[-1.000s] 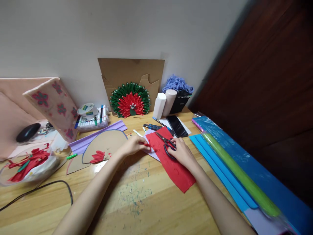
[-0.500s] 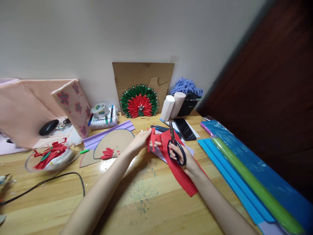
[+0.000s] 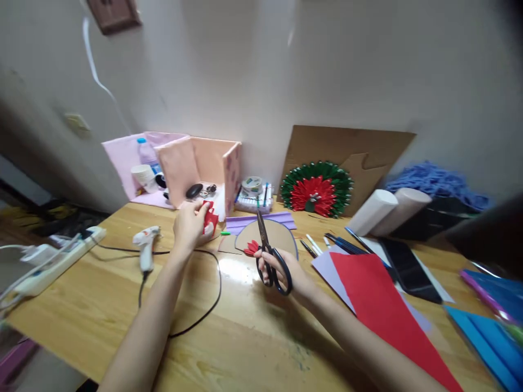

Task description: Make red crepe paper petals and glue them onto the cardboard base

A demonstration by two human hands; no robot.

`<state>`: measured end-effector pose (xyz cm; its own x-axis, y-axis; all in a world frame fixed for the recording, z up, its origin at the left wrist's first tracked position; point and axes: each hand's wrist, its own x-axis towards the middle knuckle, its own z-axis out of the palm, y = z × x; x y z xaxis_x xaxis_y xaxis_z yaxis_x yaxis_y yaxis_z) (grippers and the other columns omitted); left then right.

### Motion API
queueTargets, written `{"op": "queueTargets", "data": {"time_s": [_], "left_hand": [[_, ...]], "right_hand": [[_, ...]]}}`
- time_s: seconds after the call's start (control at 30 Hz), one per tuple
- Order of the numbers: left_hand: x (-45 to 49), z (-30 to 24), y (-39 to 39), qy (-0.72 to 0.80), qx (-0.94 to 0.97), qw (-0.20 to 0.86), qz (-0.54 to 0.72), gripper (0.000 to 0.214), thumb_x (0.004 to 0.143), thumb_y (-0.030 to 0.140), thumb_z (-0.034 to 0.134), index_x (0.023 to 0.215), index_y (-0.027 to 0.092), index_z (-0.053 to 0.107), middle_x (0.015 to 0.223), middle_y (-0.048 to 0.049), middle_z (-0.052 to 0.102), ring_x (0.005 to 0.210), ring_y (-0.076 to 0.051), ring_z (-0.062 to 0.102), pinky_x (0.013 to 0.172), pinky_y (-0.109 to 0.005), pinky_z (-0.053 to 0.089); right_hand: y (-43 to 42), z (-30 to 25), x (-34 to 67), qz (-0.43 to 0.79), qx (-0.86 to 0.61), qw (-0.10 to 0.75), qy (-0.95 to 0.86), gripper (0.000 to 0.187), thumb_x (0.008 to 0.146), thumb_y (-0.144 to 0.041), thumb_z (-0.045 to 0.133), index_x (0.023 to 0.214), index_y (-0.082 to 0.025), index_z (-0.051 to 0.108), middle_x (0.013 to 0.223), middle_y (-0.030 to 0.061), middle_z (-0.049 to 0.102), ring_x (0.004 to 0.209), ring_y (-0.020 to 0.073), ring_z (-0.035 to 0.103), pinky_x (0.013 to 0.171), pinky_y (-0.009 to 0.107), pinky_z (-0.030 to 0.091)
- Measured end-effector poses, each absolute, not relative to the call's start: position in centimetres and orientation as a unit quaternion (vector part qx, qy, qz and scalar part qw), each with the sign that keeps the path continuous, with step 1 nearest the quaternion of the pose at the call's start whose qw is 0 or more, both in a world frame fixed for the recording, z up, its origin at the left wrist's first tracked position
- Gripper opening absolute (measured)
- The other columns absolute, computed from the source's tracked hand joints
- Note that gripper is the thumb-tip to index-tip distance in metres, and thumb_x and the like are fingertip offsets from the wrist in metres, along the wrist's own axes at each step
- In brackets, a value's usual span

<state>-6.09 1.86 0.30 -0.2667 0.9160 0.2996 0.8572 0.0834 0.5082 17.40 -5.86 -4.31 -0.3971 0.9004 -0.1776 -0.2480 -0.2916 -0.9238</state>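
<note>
My left hand (image 3: 188, 224) is raised over the left part of the wooden desk (image 3: 102, 305) and pinches a small red paper piece (image 3: 210, 216). My right hand (image 3: 286, 268) grips black-handled scissors (image 3: 269, 256), blades closed and pointing up and away. Behind the scissors lies a cardboard half-circle (image 3: 278, 235) with red petals (image 3: 251, 247) stuck on it. A large red paper sheet (image 3: 379, 299) lies flat to the right of my right arm.
A white glue gun (image 3: 146, 246) with a black cable (image 3: 204, 305) lies left of my left hand; a power strip (image 3: 53, 261) sits at the far left. A pink box (image 3: 192, 166), marker set (image 3: 253, 201), green-red fan ornament (image 3: 316, 188), phone (image 3: 408, 267) and blue sheets (image 3: 486, 332) stand further back and right.
The view has swung left. My left hand has carried the cut red piece away to the left. My right hand has lifted the scissors off the red sheet, which now lies alone.
</note>
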Motion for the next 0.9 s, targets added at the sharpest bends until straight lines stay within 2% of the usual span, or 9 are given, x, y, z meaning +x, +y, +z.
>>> {"op": "queueTargets", "data": {"time_s": [0.13, 0.2, 0.33, 0.4, 0.47, 0.6, 0.73, 0.83, 0.9], "left_hand": [[-10.8, -1.9, 3.7, 0.784, 0.557, 0.019, 0.274, 0.02, 0.081, 0.028, 0.054, 0.088, 0.015, 0.067, 0.086, -0.01, 0.069, 0.08, -0.023, 0.062, 0.068, -0.029, 0.043], [-11.2, -2.6, 4.1, 0.791, 0.551, 0.007, 0.264, 0.02, 0.076, 0.021, 0.057, 0.094, 0.015, 0.065, 0.091, -0.0105, 0.068, 0.085, -0.024, 0.062, 0.07, -0.03, 0.044], [-9.6, -1.7, 3.3, 0.778, 0.565, -0.05, 0.27, 0.025, 0.082, 0.019, 0.048, 0.103, 0.014, 0.061, 0.109, -0.0159, 0.06, 0.103, -0.029, 0.056, 0.082, -0.036, 0.043], [-7.6, -0.5, 2.4, 0.755, 0.589, -0.068, 0.279, 0.027, 0.087, 0.022, 0.04, 0.103, 0.014, 0.061, 0.111, -0.0164, 0.057, 0.109, -0.03, 0.052, 0.087, -0.038, 0.041], [-4.7, 0.4, 1.6, 0.693, 0.652, -0.066, 0.301, 0.028, 0.089, 0.021, 0.036, 0.103, 0.014, 0.06, 0.108, -0.0143, 0.059, 0.106, -0.028, 0.054, 0.088, -0.037, 0.04], [3.2, 0.0, 0.4, 0.511, 0.808, 0.156, 0.248, 0.024, 0.089, 0.025, 0.04, 0.096, 0.017, 0.061, 0.1, -0.0095, 0.065, 0.095, -0.024, 0.058, 0.082, -0.033, 0.042], [12.3, -3.0, -0.3, 0.431, 0.841, 0.266, 0.191, 0.017, 0.084, 0.027, 0.05, 0.086, 0.018, 0.064, 0.09, -0.0082, 0.069, 0.084, -0.022, 0.062, 0.075, -0.03, 0.043], [18.5, -5.3, -0.9, 0.425, 0.825, 0.332, 0.17, 0.023, 0.084, 0.032, 0.051, 0.077, 0.015, 0.064, 0.081, -0.012, 0.069, 0.078, -0.024, 0.064, 0.07, -0.032, 0.045], [21.5, -6.5, -1.6, 0.434, 0.805, 0.367, 0.168, 0.028, 0.084, 0.034, 0.051, 0.07, 0.013, 0.063, 0.073, -0.0142, 0.067, 0.073, -0.027, 0.064, 0.068, -0.034, 0.045]], "right_hand": [[-4.8, -3.9, 13.4, 0.723, -0.34, 0.395, -0.454, 0.035, 0.07, -0.049, 0.069, 0.085, -0.017, 0.063, 0.067, -0.0011, 0.058, 0.051, 0.01, 0.051, 0.046, 0.023, 0.04], [-4.7, -4.2, 12.3, 0.729, -0.331, 0.39, -0.454, 0.035, 0.07, -0.049, 0.068, 0.085, -0.017, 0.063, 0.068, -0.0009, 0.058, 0.051, 0.0101, 0.052, 0.046, 0.023, 0.04], [-4.5, -5.0, 12.5, 0.729, -0.341, 0.403, -0.437, 0.037, 0.068, -0.049, 0.07, 0.083, -0.017, 0.061, 0.066, -0.0013, 0.058, 0.05, 0.0099, 0.051, 0.045, 0.022, 0.04], [-4.3, -5.3, 13.9, 0.72, -0.358, 0.424, -0.417, 0.043, 0.063, -0.052, 0.072, 0.082, -0.016, 0.061, 0.062, -0.0021, 0.056, 0.047, 0.0095, 0.049, 0.042, 0.022, 0.04], [-4.2, -5.6, 16.1, 0.706, -0.38, 0.449, -0.395, 0.047, 0.06, -0.055, 0.073, 0.081, -0.016, 0.06, 0.06, -0.0025, 0.055, 0.045, 0.0094, 0.049, 0.041, 0.023, 0.041], [-4.7, -6.1, 22.3, 0.652, -0.432, 0.519, -0.345, 0.049, 0.067, -0.063, 0.063, 0.082, -0.018, 0.056, 0.059, -0.0021, 0.056, 0.043, 0.0098, 0.049, 0.042, 0.024, 0.041], [-6.7, -5.7, 29.9, 0.507, -0.532, 0.579, -0.353, 0.059, 0.07, -0.074, 0.049, 0.084, -0.017, 0.054, 0.056, -0.0022, 0.052, 0.043, 0.0108, 0.048, 0.044, 0.026, 0.042], [-8.8, -5.3, 35.3, 0.314, -0.699, 0.492, -0.413, 0.057, 0.078, -0.073, 0.034, 0.083, -0.019, 0.051, 0.063, 0.0009, 0.055, 0.05, 0.0141, 0.053, 0.051, 0.028, 0.044], [-10.1, -5.4, 38.2, 0.216, -0.776, 0.423, -0.415, 0.045, 0.076, -0.065, 0.049, 0.076, -0.02, 0.049, 0.069, 0.0039, 0.057, 0.063, 0.0188, 0.058, 0.057, 0.029, 0.043]]}}
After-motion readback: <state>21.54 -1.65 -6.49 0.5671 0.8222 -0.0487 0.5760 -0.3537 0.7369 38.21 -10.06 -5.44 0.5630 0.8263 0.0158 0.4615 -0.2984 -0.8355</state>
